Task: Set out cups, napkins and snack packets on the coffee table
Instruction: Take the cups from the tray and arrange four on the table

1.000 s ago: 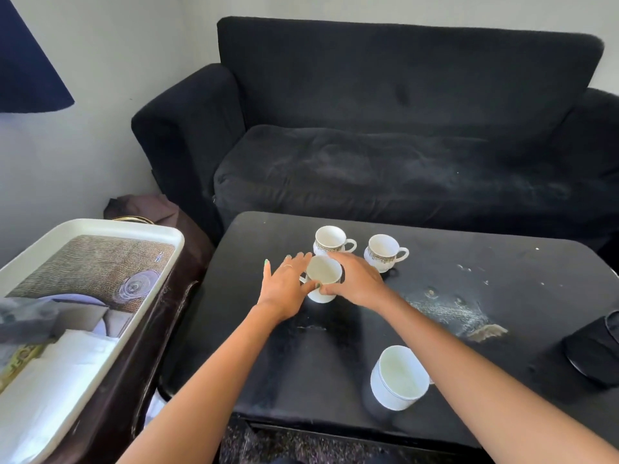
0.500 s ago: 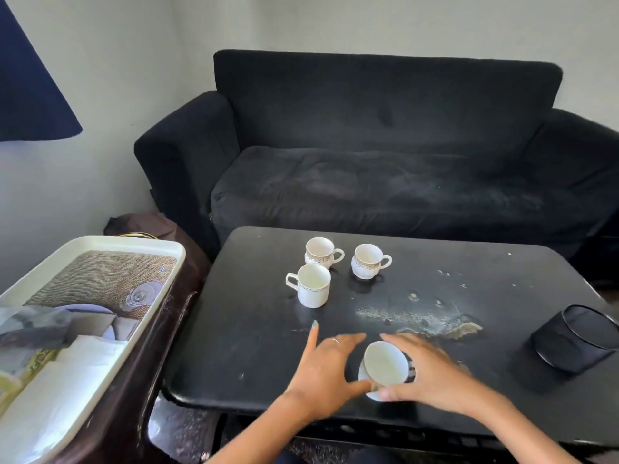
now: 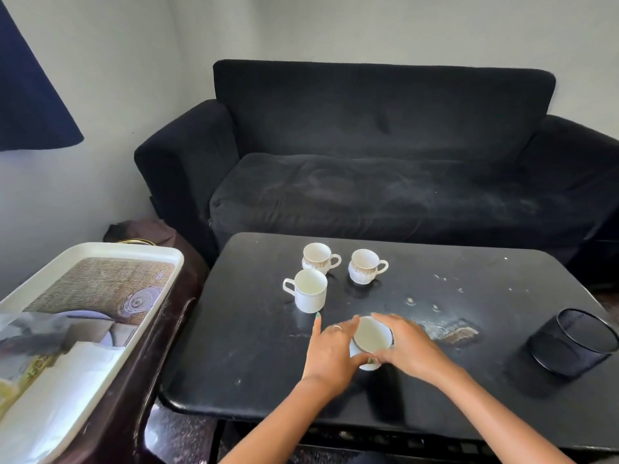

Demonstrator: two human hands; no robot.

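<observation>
- Between both hands: small white ceramic cup (image 3: 371, 338), tilted toward the camera, on the black coffee table (image 3: 248, 346).
- Left hand (image 3: 330, 351) and right hand (image 3: 407, 346) cradle the cup's sides with curved fingers, probably to steady and reposition it.
- Beyond the grip: three white cups (image 3: 310, 291) grouped together.
- Left of the grip: white tray (image 3: 100, 251) holding white napkins (image 3: 67, 380), not yet set out.

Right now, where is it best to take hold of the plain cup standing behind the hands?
Probably by the handle of the plain cup, coming from its left. It stands upright, the handle points left, that side is free, and two patterned cups crowd behind.
</observation>
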